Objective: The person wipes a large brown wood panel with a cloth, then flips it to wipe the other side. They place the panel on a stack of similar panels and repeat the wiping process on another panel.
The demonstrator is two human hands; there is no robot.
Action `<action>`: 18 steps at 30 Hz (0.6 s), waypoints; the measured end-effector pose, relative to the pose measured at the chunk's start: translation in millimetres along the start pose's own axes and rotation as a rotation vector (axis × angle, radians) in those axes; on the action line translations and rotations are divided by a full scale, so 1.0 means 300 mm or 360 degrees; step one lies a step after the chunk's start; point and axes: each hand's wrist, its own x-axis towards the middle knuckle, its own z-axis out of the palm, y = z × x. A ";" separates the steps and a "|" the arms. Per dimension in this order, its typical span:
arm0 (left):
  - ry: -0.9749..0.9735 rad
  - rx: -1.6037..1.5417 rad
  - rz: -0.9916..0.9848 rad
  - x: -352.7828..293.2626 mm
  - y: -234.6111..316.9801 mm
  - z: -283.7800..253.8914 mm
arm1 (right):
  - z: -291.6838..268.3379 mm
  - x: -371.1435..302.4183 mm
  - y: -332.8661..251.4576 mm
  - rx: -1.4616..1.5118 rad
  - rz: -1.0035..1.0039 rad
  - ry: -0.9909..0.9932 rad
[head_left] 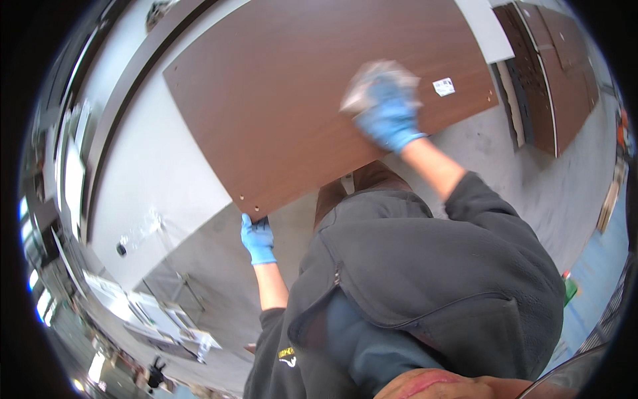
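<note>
A large dark brown wood-look panel (286,86) lies in front of me on a light work table, with small holes near its corners and a white label (443,86) at its right. My right hand (391,120), in a blue glove and blurred by motion, is closed on a crumpled pale cloth (364,86) against the panel's surface. The cloth's far folds are smeared. My left hand (257,238), also gloved in blue, grips the panel's near left corner; some of its fingers are hidden beneath the edge.
A clear plastic bottle with a black cap (121,249) lies on the light table top (153,166) at left. A long dark strip (109,126) runs along the table's far left. More brown panels (565,80) stand at the right. A green bottle (569,287) is at the lower right.
</note>
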 end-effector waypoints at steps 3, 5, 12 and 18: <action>-0.0126 -0.0025 -0.0092 0.006 0.013 -0.010 | 0.071 0.072 -0.592 0.0631 -0.0752 -0.0320; -0.0159 -0.0050 -0.0126 0.010 0.026 -0.021 | 0.136 0.082 -0.847 0.0789 -0.1046 -0.0340; -0.0168 0.0002 -0.0123 0.003 0.043 -0.016 | 0.201 0.323 -0.636 0.0565 -0.0843 0.0452; 0.0212 -0.0083 -0.0141 -0.020 0.052 0.038 | -0.117 0.288 0.582 -0.0321 0.0348 0.0218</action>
